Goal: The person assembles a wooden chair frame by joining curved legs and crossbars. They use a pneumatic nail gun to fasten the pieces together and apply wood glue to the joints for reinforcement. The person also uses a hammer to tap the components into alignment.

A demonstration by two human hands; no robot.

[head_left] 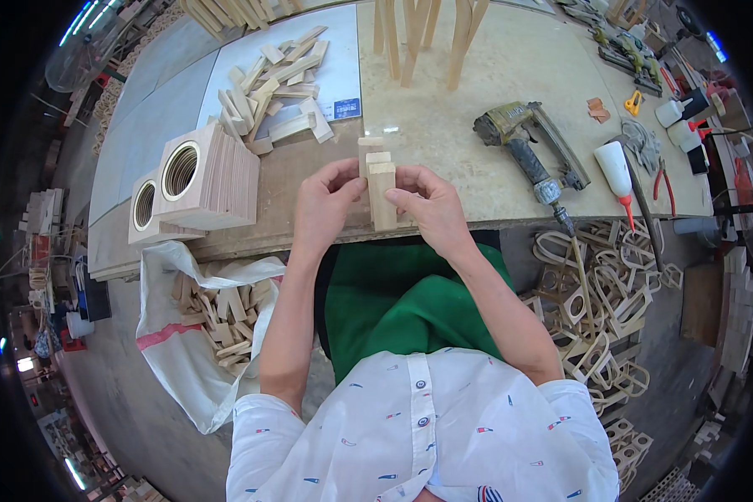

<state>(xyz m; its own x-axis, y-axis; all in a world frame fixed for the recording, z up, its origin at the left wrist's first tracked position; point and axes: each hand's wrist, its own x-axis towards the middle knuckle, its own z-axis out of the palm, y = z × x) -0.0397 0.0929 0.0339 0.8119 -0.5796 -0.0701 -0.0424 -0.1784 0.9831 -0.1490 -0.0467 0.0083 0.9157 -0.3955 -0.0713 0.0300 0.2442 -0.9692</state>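
At the front edge of the bench, a short upright stack of pale wooden blocks [382, 199] stands between my two hands. My left hand [325, 203] closes on its left side with thumb and fingers. From the right, my right hand [435, 207] grips the same blocks, its thumb on the near face and its fingers behind. The blocks' tops sit at slightly different depths, one behind another. Left of my hands is a loose pile of small wooden strips [297, 71]. To the right a green and black nail gun [514, 138] lies on its side.
Two wooden boxes with round threaded holes [217, 180] stand at the bench's left. A white sack [163, 335] of offcuts sits below. Rightward are a glue bottle [614, 170], pliers [665, 182] and an air hose [579, 276]. Wooden legs [414, 42] rise at the back; curved wooden frames [615, 309] fill the right floor.
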